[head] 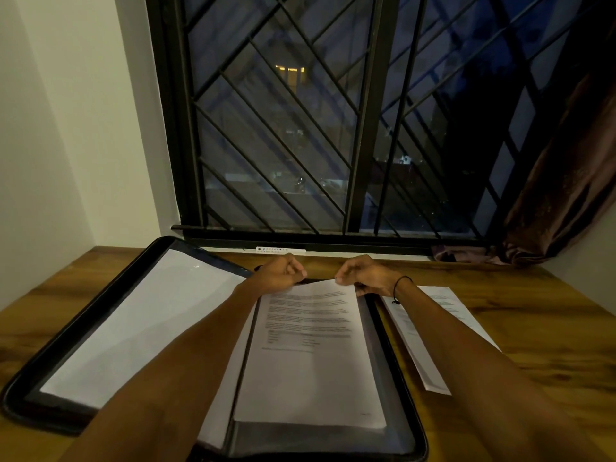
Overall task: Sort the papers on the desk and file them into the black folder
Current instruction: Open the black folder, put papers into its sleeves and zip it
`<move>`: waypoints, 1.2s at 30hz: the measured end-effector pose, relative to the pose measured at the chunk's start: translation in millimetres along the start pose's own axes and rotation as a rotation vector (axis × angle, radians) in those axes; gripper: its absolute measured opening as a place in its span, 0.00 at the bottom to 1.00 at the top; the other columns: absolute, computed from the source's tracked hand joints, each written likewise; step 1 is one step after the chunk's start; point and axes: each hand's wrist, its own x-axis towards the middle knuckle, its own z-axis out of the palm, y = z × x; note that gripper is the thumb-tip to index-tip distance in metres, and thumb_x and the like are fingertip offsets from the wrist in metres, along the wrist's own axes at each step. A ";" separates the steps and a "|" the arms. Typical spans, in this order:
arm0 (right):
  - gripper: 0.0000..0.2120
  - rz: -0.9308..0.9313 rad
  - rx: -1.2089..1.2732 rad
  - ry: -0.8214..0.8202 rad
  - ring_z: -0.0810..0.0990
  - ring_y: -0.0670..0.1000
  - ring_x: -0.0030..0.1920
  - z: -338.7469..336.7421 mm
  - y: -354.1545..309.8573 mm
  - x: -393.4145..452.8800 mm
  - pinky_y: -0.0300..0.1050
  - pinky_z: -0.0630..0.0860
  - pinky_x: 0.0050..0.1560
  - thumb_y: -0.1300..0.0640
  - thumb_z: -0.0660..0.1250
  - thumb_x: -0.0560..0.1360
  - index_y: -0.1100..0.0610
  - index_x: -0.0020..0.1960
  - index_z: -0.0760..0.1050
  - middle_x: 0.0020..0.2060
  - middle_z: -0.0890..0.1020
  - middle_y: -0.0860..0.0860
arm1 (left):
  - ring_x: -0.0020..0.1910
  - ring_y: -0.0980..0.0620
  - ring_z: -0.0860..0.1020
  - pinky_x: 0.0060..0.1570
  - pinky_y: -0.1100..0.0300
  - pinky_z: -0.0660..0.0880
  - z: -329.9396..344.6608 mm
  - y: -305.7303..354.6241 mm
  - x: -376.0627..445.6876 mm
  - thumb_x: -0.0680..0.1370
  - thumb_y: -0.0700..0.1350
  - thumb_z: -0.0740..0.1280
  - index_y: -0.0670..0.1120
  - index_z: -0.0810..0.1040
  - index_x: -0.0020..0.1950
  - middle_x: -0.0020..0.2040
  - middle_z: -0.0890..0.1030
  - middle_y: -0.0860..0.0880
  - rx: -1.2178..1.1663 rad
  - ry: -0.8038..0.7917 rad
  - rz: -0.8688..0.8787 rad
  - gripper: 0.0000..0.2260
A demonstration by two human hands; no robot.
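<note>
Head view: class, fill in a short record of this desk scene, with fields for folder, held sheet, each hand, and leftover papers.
folder: black folder lies open on the wooden desk
held sheet: printed sheet over the folder's right half
left hand: pinches the sheet's top edge
right hand: pinches the sheet's top edge
leftover: loose papers on the desk, right of the folder

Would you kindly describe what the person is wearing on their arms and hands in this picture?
Both forearms are bare, with no sleeves in view. The right hand has a thin dark cord bracelet around its wrist, with a small knot or bead hanging from it. The left hand shows no ring, watch or band, and neither hand wears a glove.
</note>
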 end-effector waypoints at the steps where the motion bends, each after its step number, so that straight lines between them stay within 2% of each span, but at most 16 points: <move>1: 0.13 0.009 -0.009 -0.030 0.83 0.55 0.43 0.0 0.2 -1.4 0.45 0.81 0.44 0.57 0.76 0.75 0.63 0.56 0.81 0.46 0.86 0.56 | 0.52 0.51 0.82 0.58 0.51 0.79 0.3 0.5 -0.8 0.80 0.54 0.71 0.54 0.80 0.53 0.50 0.84 0.50 -0.004 0.004 0.001 0.06; 3: 0.14 0.026 -0.022 -0.056 0.81 0.52 0.43 -0.4 1.5 -3.0 0.44 0.79 0.44 0.57 0.75 0.76 0.64 0.57 0.81 0.45 0.86 0.54 | 0.51 0.52 0.82 0.58 0.51 0.79 2.0 0.2 -0.4 0.82 0.52 0.69 0.52 0.80 0.54 0.48 0.85 0.49 -0.003 0.004 0.002 0.06; 7: 0.13 0.007 -0.008 -0.061 0.83 0.54 0.50 1.1 4.8 -1.7 0.48 0.80 0.50 0.60 0.74 0.76 0.65 0.57 0.80 0.51 0.86 0.57 | 0.47 0.52 0.84 0.53 0.52 0.78 2.6 2.4 -2.5 0.83 0.56 0.66 0.51 0.79 0.53 0.44 0.86 0.48 -0.005 0.013 -0.013 0.09; 12: 0.10 -0.046 -0.008 -0.027 0.84 0.51 0.44 5.9 4.5 -1.7 0.41 0.78 0.39 0.65 0.72 0.77 0.69 0.56 0.80 0.44 0.88 0.53 | 0.45 0.50 0.84 0.52 0.51 0.79 4.1 4.7 -1.2 0.81 0.59 0.68 0.51 0.79 0.50 0.42 0.86 0.47 0.024 0.040 -0.029 0.12; 15: 0.11 -0.041 0.022 -0.011 0.83 0.51 0.44 5.9 3.3 -3.6 0.41 0.78 0.39 0.66 0.71 0.77 0.71 0.57 0.79 0.44 0.87 0.53 | 0.45 0.50 0.84 0.52 0.51 0.80 5.4 3.0 2.6 0.78 0.58 0.72 0.51 0.80 0.50 0.42 0.85 0.48 0.062 0.042 -0.039 0.11; 17: 0.13 -0.010 0.076 0.019 0.81 0.53 0.43 5.3 2.2 -6.1 0.43 0.79 0.40 0.63 0.73 0.76 0.65 0.60 0.79 0.44 0.85 0.56 | 0.46 0.50 0.83 0.53 0.51 0.80 4.3 2.6 1.7 0.76 0.56 0.75 0.51 0.81 0.50 0.42 0.84 0.49 0.095 0.032 -0.007 0.10; 19: 0.20 0.074 0.158 0.003 0.81 0.52 0.41 4.5 -0.5 -11.4 0.44 0.80 0.39 0.58 0.76 0.75 0.59 0.64 0.76 0.45 0.84 0.55 | 0.46 0.51 0.83 0.54 0.51 0.81 2.7 0.5 0.1 0.76 0.52 0.77 0.51 0.83 0.49 0.41 0.83 0.51 0.076 0.019 0.030 0.07; 20: 0.24 0.124 0.197 -0.051 0.83 0.53 0.42 4.3 -2.7 -15.0 0.46 0.83 0.43 0.55 0.77 0.75 0.59 0.67 0.74 0.47 0.85 0.56 | 0.46 0.52 0.83 0.55 0.51 0.82 1.5 -0.4 -1.3 0.76 0.50 0.76 0.51 0.83 0.49 0.41 0.83 0.52 0.055 0.023 0.031 0.06; 21: 0.27 0.173 0.222 -0.123 0.85 0.55 0.48 4.0 -4.6 -18.9 0.50 0.84 0.50 0.51 0.76 0.76 0.61 0.69 0.74 0.52 0.86 0.58 | 0.47 0.52 0.83 0.56 0.50 0.82 0.6 -1.2 -2.8 0.77 0.49 0.76 0.51 0.83 0.49 0.43 0.84 0.52 0.030 0.038 0.030 0.04; 23: 0.31 0.255 0.233 -0.260 0.84 0.59 0.59 3.0 -6.0 -29.7 0.54 0.80 0.63 0.43 0.72 0.77 0.63 0.71 0.74 0.60 0.84 0.61 | 0.50 0.49 0.83 0.59 0.47 0.81 -0.6 -5.8 -5.0 0.78 0.47 0.74 0.51 0.83 0.50 0.47 0.84 0.49 -0.012 0.067 0.023 0.03; 26: 0.34 0.294 0.303 -0.456 0.81 0.60 0.63 2.4 -5.1 -46.8 0.53 0.79 0.63 0.36 0.64 0.79 0.61 0.73 0.73 0.68 0.78 0.64 | 0.53 0.47 0.81 0.60 0.48 0.80 -4.4 -5.9 -14.9 0.79 0.49 0.73 0.51 0.80 0.56 0.52 0.81 0.45 0.001 0.104 0.020 0.07; 28: 0.35 0.286 0.386 -0.537 0.80 0.60 0.64 6.9 -4.7 -56.2 0.53 0.79 0.61 0.33 0.58 0.81 0.58 0.76 0.71 0.71 0.74 0.63 | 0.55 0.49 0.80 0.56 0.53 0.80 -8.9 -2.5 -25.9 0.79 0.52 0.73 0.51 0.79 0.58 0.54 0.79 0.49 0.061 0.155 0.059 0.11; 30: 0.37 0.288 0.468 -0.514 0.80 0.61 0.64 17.1 -7.2 -64.6 0.54 0.79 0.59 0.30 0.55 0.80 0.55 0.76 0.71 0.70 0.75 0.62 | 0.54 0.52 0.80 0.52 0.58 0.78 -19.1 7.2 -42.6 0.79 0.55 0.71 0.51 0.80 0.57 0.52 0.79 0.53 0.093 0.183 0.084 0.11; 32: 0.40 0.273 0.514 -0.444 0.79 0.62 0.66 31.4 -15.6 -72.6 0.59 0.77 0.63 0.26 0.53 0.78 0.56 0.74 0.73 0.69 0.77 0.61 | 0.51 0.52 0.81 0.50 0.58 0.77 -32.3 18.5 -61.6 0.80 0.60 0.69 0.52 0.80 0.54 0.49 0.82 0.51 0.079 0.177 0.047 0.12; 34: 0.40 0.202 0.578 -0.331 0.78 0.64 0.67 46.9 -28.8 -78.8 0.64 0.70 0.72 0.26 0.53 0.77 0.56 0.70 0.78 0.68 0.79 0.61 | 0.48 0.51 0.83 0.50 0.54 0.80 -48.1 33.5 -84.3 0.80 0.67 0.63 0.52 0.80 0.54 0.46 0.85 0.50 0.072 0.154 -0.021 0.19; 36: 0.39 0.098 0.657 -0.257 0.80 0.62 0.66 61.7 -44.6 -83.4 0.63 0.71 0.71 0.27 0.51 0.78 0.55 0.65 0.82 0.66 0.81 0.61 | 0.45 0.48 0.85 0.49 0.51 0.81 -64.0 46.2 -103.5 0.80 0.71 0.56 0.51 0.80 0.57 0.44 0.87 0.48 0.019 0.109 -0.110 0.27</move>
